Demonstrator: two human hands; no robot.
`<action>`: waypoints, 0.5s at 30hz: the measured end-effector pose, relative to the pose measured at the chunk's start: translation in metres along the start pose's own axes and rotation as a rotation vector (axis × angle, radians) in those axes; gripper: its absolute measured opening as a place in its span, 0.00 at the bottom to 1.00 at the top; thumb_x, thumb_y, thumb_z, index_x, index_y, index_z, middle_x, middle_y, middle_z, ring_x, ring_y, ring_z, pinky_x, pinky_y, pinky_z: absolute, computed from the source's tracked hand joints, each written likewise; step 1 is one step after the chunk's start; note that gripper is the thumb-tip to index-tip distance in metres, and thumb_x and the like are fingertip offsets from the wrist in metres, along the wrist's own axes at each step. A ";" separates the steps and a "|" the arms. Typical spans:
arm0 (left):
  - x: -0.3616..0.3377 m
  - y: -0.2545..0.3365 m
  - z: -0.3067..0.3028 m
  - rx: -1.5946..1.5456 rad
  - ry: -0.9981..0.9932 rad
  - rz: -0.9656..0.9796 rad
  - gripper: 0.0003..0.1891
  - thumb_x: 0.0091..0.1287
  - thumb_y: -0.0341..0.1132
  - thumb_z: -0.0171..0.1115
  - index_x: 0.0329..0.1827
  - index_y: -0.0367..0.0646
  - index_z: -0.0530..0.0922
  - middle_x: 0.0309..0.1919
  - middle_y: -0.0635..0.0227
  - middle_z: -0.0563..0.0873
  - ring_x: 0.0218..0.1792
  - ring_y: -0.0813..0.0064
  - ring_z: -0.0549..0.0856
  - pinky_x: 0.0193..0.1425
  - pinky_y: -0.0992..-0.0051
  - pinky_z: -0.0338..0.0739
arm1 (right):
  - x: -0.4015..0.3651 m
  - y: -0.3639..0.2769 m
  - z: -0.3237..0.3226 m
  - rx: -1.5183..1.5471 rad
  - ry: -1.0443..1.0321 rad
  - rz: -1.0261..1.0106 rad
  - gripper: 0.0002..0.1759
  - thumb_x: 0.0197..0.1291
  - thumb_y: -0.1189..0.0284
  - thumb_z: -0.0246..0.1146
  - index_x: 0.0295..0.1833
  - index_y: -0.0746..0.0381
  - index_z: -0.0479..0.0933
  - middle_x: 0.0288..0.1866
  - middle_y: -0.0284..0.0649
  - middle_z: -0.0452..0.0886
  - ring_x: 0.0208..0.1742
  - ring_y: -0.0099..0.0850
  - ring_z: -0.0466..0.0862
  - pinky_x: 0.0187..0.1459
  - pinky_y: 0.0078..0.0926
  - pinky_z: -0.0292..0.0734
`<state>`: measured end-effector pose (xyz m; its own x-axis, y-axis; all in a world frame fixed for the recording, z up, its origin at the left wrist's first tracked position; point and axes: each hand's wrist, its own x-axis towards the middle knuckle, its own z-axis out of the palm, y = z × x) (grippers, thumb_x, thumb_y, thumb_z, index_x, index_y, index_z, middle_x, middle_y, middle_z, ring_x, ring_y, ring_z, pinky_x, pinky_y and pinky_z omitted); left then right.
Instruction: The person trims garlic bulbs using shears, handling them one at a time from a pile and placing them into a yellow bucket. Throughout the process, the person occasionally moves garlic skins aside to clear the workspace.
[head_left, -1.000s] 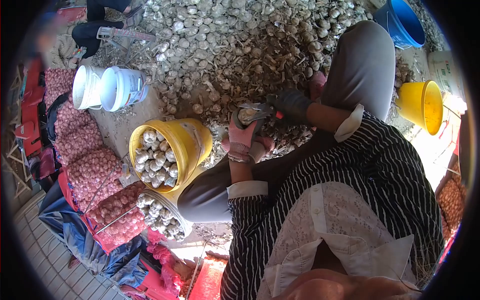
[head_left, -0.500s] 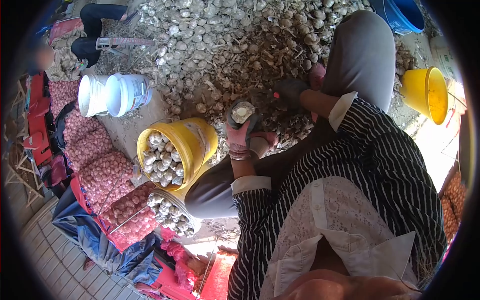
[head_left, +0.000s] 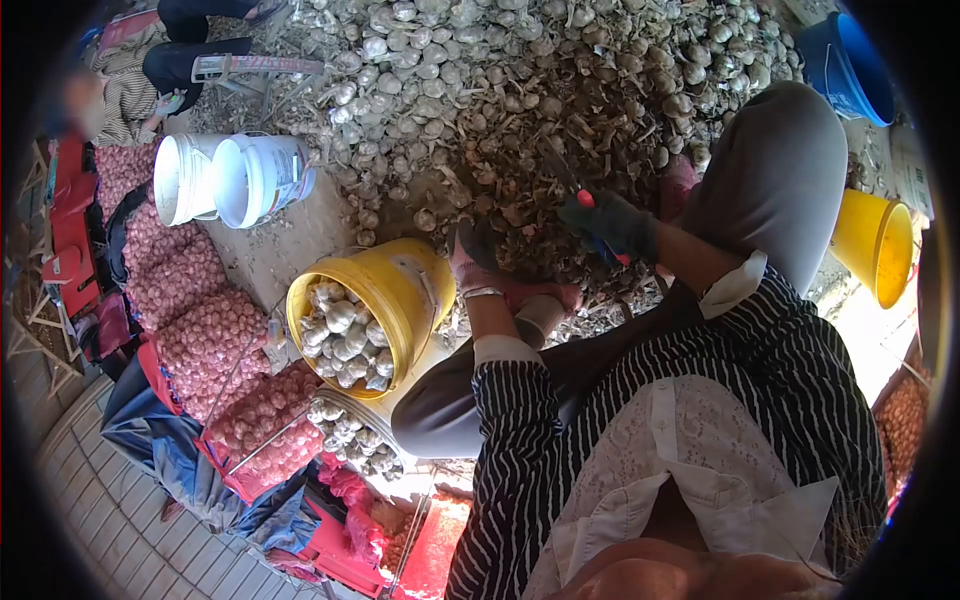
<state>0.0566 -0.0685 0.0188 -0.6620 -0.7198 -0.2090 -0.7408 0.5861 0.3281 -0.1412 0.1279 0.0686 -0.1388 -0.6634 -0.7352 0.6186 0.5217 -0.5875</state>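
Observation:
My left hand, in a pink and grey glove, is beside the tilted yellow bucket of garlic bulbs. Its fingers look extended, and no bulb shows in them. In a dark glove, my right hand is closed round what look like pruning shears with red and blue on the handles. The dark blades point up and left over dry trimmings, and the glove hides much of the grip. Beyond both hands spreads a large heap of untrimmed garlic.
Two white buckets stand at left, near net sacks of garlic. Another container of bulbs sits below the yellow bucket. A blue bucket and a second yellow bucket are at right. Another person sits upper left.
The garlic bulb with its pale cut face has left my left hand, which is now nearer the yellow bucket's side. My right hand has turned, showing more of the shears. The view has shifted.

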 end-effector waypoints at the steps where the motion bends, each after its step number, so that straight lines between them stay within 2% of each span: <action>1: 0.015 -0.001 0.010 -0.067 -0.184 -0.144 0.19 0.60 0.35 0.65 0.52 0.41 0.75 0.45 0.59 0.83 0.44 0.55 0.82 0.49 0.63 0.76 | 0.001 0.004 0.003 -0.052 -0.019 0.001 0.17 0.60 0.56 0.64 0.41 0.60 0.79 0.28 0.34 0.79 0.23 0.24 0.77 0.25 0.24 0.73; 2: 0.033 -0.001 0.018 -0.072 -0.189 -0.138 0.19 0.60 0.35 0.65 0.52 0.41 0.75 0.45 0.59 0.83 0.44 0.55 0.82 0.49 0.63 0.76 | 0.002 0.006 0.004 -0.104 -0.036 0.000 0.19 0.60 0.56 0.64 0.42 0.61 0.78 0.28 0.35 0.79 0.25 0.25 0.78 0.27 0.27 0.75; 3: 0.053 -0.023 0.046 -0.728 -0.143 -0.498 0.22 0.63 0.40 0.61 0.59 0.44 0.72 0.54 0.62 0.79 0.50 0.58 0.80 0.52 0.64 0.75 | -0.002 0.004 0.004 -0.105 -0.024 0.000 0.19 0.60 0.56 0.64 0.42 0.61 0.78 0.28 0.35 0.79 0.25 0.25 0.78 0.27 0.27 0.75; 4: 0.070 -0.054 0.082 -1.385 -0.086 -0.857 0.25 0.67 0.44 0.57 0.66 0.47 0.69 0.62 0.65 0.76 0.56 0.61 0.78 0.56 0.66 0.73 | -0.009 0.000 0.004 -0.307 0.030 -0.090 0.20 0.59 0.55 0.65 0.44 0.62 0.77 0.31 0.39 0.80 0.29 0.29 0.80 0.32 0.30 0.76; 5: 0.088 -0.080 0.111 -1.391 -0.099 -0.858 0.25 0.67 0.44 0.57 0.66 0.47 0.69 0.62 0.65 0.76 0.56 0.61 0.78 0.56 0.66 0.73 | -0.013 -0.001 0.004 -0.511 0.082 -0.177 0.22 0.58 0.55 0.65 0.46 0.63 0.76 0.34 0.42 0.81 0.34 0.33 0.82 0.36 0.34 0.78; 6: 0.103 -0.109 0.137 -1.114 -0.120 -0.945 0.28 0.68 0.46 0.55 0.69 0.48 0.65 0.66 0.67 0.73 0.58 0.62 0.77 0.59 0.65 0.72 | -0.013 0.003 0.003 -0.512 0.090 -0.170 0.22 0.58 0.55 0.65 0.46 0.63 0.76 0.34 0.42 0.81 0.34 0.33 0.82 0.36 0.34 0.78; 7: 0.115 -0.123 0.151 -0.833 -0.137 -1.011 0.31 0.68 0.48 0.54 0.73 0.49 0.61 0.69 0.69 0.69 0.60 0.62 0.75 0.61 0.65 0.71 | -0.011 0.009 0.001 -0.550 0.104 -0.179 0.24 0.57 0.55 0.65 0.47 0.64 0.75 0.37 0.45 0.81 0.38 0.38 0.83 0.41 0.37 0.77; 8: 0.121 -0.113 0.145 -0.839 -0.144 -1.003 0.31 0.68 0.48 0.54 0.73 0.49 0.61 0.69 0.69 0.69 0.60 0.62 0.75 0.61 0.65 0.71 | -0.009 0.011 -0.002 -0.590 0.121 -0.191 0.25 0.56 0.54 0.66 0.48 0.65 0.74 0.40 0.48 0.82 0.42 0.43 0.83 0.46 0.40 0.76; 10: 0.124 -0.092 0.128 -0.483 -0.146 -1.070 0.31 0.68 0.51 0.54 0.71 0.48 0.63 0.67 0.69 0.71 0.59 0.62 0.75 0.60 0.63 0.72 | -0.016 -0.002 -0.001 -0.661 0.149 -0.164 0.26 0.56 0.54 0.65 0.49 0.65 0.74 0.41 0.49 0.81 0.43 0.45 0.83 0.46 0.41 0.76; 11: 0.123 -0.090 0.128 -0.486 -0.154 -1.073 0.31 0.68 0.51 0.54 0.71 0.48 0.63 0.67 0.69 0.71 0.59 0.62 0.75 0.60 0.63 0.72 | -0.020 -0.007 0.000 -0.733 0.162 -0.136 0.27 0.55 0.53 0.65 0.51 0.64 0.73 0.43 0.50 0.81 0.44 0.48 0.82 0.47 0.43 0.75; 13: 0.117 -0.109 0.137 -1.015 -0.072 -1.061 0.29 0.69 0.47 0.55 0.71 0.46 0.63 0.66 0.66 0.72 0.59 0.62 0.75 0.59 0.62 0.73 | -0.018 -0.009 0.000 -0.859 0.176 -0.175 0.29 0.55 0.53 0.64 0.52 0.65 0.72 0.42 0.51 0.81 0.43 0.49 0.82 0.46 0.43 0.75; 14: 0.112 -0.111 0.139 -1.014 -0.067 -1.062 0.29 0.69 0.47 0.55 0.71 0.46 0.63 0.66 0.66 0.72 0.59 0.62 0.75 0.59 0.62 0.73 | -0.016 -0.012 0.000 -0.981 0.196 -0.228 0.31 0.55 0.52 0.64 0.54 0.65 0.70 0.41 0.51 0.81 0.42 0.49 0.82 0.45 0.44 0.76; 15: 0.105 -0.112 0.142 -1.247 -0.053 -0.914 0.36 0.61 0.46 0.64 0.70 0.43 0.63 0.64 0.61 0.73 0.59 0.61 0.76 0.60 0.63 0.74 | -0.012 -0.013 -0.001 -0.978 0.193 -0.232 0.31 0.55 0.52 0.64 0.54 0.65 0.70 0.41 0.51 0.81 0.42 0.49 0.82 0.45 0.44 0.76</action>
<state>0.0540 -0.1563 -0.1708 -0.0754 -0.6182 -0.7824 -0.3379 -0.7224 0.6033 -0.1488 0.1295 0.0845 -0.3500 -0.7513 -0.5595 -0.3294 0.6578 -0.6774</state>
